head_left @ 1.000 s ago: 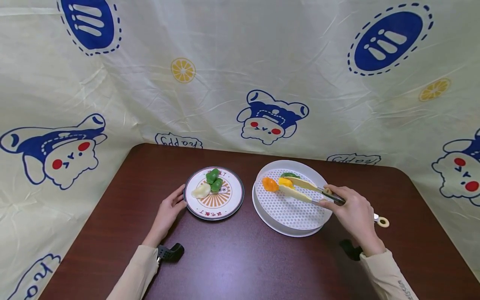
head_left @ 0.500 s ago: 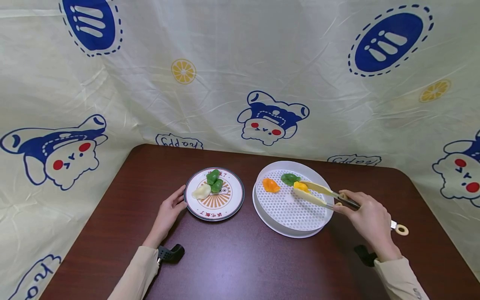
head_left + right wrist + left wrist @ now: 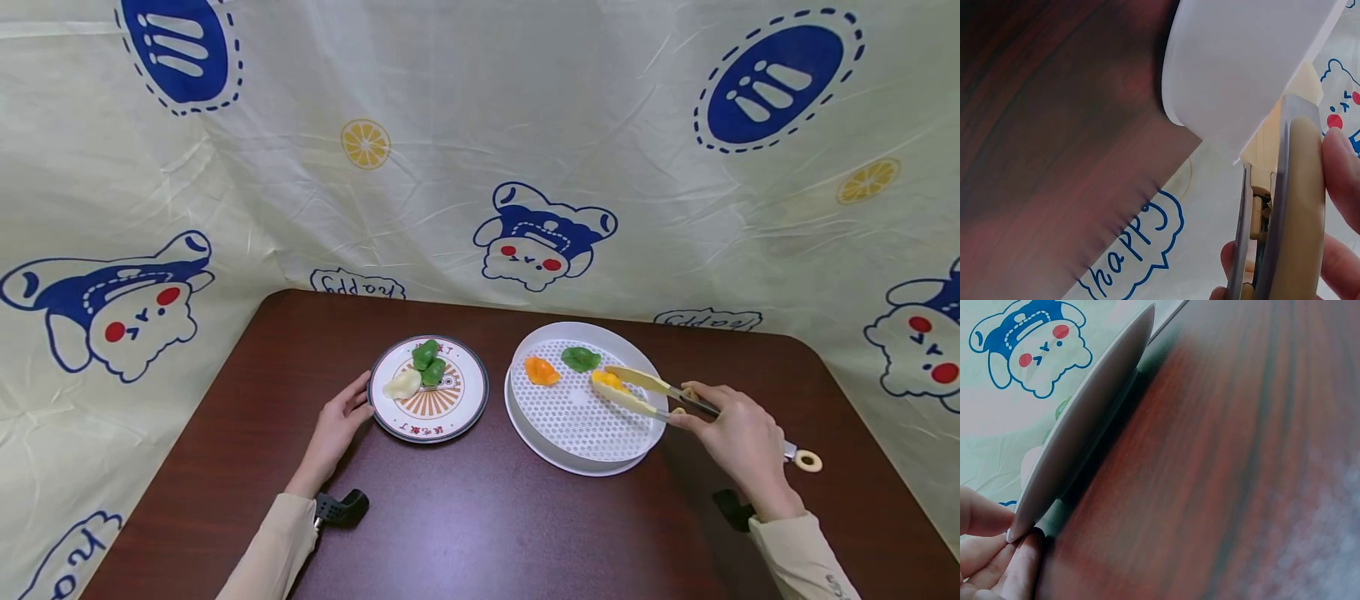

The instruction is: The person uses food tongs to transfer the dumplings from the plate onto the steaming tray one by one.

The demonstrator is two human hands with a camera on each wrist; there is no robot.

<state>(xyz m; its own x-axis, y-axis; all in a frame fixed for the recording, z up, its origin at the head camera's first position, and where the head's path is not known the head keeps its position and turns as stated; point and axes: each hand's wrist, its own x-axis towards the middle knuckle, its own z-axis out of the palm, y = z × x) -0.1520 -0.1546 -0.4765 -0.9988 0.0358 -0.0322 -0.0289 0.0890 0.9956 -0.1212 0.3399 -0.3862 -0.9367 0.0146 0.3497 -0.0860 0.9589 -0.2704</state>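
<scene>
My left hand point(image 3: 333, 433) pinches the left rim of a round white plate point(image 3: 465, 404), thumb above and fingers beneath in the left wrist view. Two green pepper-like pieces point(image 3: 427, 353) and a pale, dumpling-like piece point(image 3: 402, 384) lie on this plate. Cream-tipped kitchen tongs point(image 3: 640, 379) are gripped in my right hand point(image 3: 742, 437); their handle point(image 3: 1304, 200) shows close up in the right wrist view. Between the tong tips, over the white perforated steamer tray point(image 3: 577, 433), is a yellow piece point(image 3: 609, 381). An orange piece point(image 3: 542, 372) and a dark green piece point(image 3: 581, 359) rest in that tray.
The steamer tray sits on a white base point(image 3: 540, 454), right of the plate. Both stand on a dark brown table point(image 3: 435, 517). Behind the table hangs a pale printed sheet point(image 3: 435, 217).
My right hand has drawn the tongs and the yellow piece rightward, away from the orange piece, then slightly lowered the piece. The dark green piece is now uncovered. My left hand has stayed put.
</scene>
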